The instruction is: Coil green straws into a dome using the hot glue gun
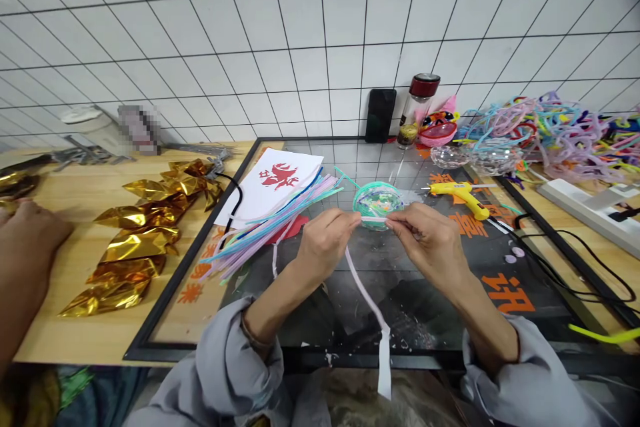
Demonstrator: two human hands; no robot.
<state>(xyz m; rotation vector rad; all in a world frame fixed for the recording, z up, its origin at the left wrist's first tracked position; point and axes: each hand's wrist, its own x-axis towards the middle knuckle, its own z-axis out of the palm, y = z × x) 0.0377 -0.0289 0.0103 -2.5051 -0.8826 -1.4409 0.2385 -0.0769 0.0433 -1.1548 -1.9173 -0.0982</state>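
My left hand (pixel 326 241) and my right hand (pixel 425 240) are raised over the dark glass mat (pixel 440 307) and pinch a white strip (pixel 373 303) between them, stretched across a clear ball (pixel 379 202) with a green rim and coloured bits inside. The strip's free end hangs down from my left hand toward the table's front edge. The ball sits just behind my fingertips, touching them. A bundle of pastel pipe cleaners (pixel 270 230) lies just left of my left hand.
A yellow glue gun (pixel 457 195) with a black cord lies to the right. White paper with a red cutout (pixel 275 180), gold foil pieces (pixel 140 233), a phone (pixel 380 115), a jar (pixel 417 110), a heap of pipe cleaners (pixel 560 133). Another person's hand (pixel 25 240) rests at far left.
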